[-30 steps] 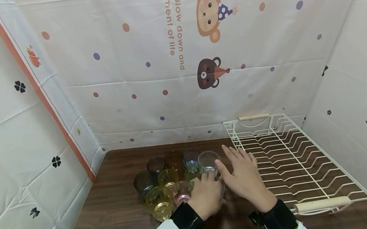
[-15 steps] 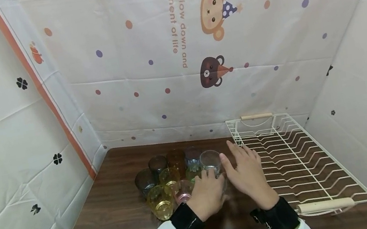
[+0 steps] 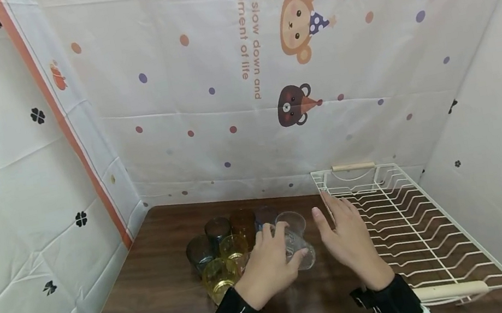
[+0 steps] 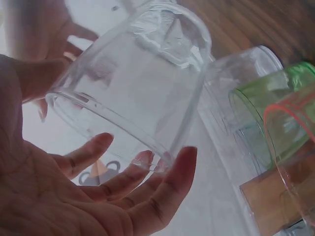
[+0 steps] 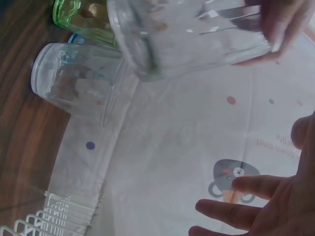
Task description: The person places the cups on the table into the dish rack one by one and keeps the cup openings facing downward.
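My left hand (image 3: 269, 264) holds a clear drinking glass (image 3: 300, 252) near its rim, fingers and thumb around it. The glass is tilted, its base pointing away from the palm; in the left wrist view the fingertips (image 4: 183, 164) lie right at the rim. To the right, my right hand (image 3: 350, 237) is held up with fingers spread, apart from the glass and holding nothing. Behind the held glass stands another clear glass (image 3: 291, 220). A green glass (image 4: 275, 113) and a pink glass (image 4: 283, 135) are near it in the left wrist view.
Left of the hands stand yellow glasses (image 3: 220, 277), dark glasses (image 3: 200, 253) and an amber glass (image 3: 243, 221), close together on the wooden table (image 3: 145, 296). A white wire dish rack (image 3: 412, 223) with wooden handles stands at the right. Printed cloth (image 3: 209, 147) hangs behind.
My left hand has raised the clear glass and tipped it, turning so the glass shows beyond the fingers. My right hand has shifted slightly right, fingers still extended.
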Demonstrator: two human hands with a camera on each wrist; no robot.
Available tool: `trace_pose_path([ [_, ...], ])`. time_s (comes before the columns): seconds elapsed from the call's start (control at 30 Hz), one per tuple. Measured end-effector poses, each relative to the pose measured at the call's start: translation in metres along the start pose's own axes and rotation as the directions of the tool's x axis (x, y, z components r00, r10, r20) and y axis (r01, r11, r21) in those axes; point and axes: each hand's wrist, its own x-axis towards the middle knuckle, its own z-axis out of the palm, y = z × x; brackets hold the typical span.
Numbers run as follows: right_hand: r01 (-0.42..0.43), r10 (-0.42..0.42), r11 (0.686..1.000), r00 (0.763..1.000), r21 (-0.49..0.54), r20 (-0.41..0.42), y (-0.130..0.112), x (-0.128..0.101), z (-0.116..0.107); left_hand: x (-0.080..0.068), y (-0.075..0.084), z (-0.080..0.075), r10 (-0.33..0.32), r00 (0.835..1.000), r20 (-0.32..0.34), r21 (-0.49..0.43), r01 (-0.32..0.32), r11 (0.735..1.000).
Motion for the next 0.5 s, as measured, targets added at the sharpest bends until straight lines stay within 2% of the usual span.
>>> trace_pose_path([
  [0.1,0.023,-0.022,0.999,0.999,0.024,-0.024,-0.002,0.001,-0.003,-0.004,-0.002,-0.004,-0.023,1.0,-0.012,-0.11,0.022,0.994],
  [0.2,0.059,-0.057,0.997,0.997,0.041,-0.052,-0.005,0.004,-0.008,-0.005,-0.005,-0.003,-0.03,0.999,-0.042,-0.169,0.023,0.985],
  [0.3,0.061,-0.058,0.995,0.997,0.081,-0.041,-0.01,0.004,-0.014,-0.006,-0.009,0.002,-0.034,0.997,-0.075,-0.229,0.016,0.973],
  [0.4,0.031,-0.03,0.989,1.0,0.142,-0.005,-0.016,0.004,-0.021,-0.008,-0.011,0.006,-0.05,0.993,-0.106,-0.318,0.013,0.948],
  [0.5,0.016,-0.021,0.984,0.999,0.179,0.026,-0.021,0.005,-0.027,-0.008,-0.014,0.009,-0.064,0.988,-0.138,-0.422,0.0,0.907],
])
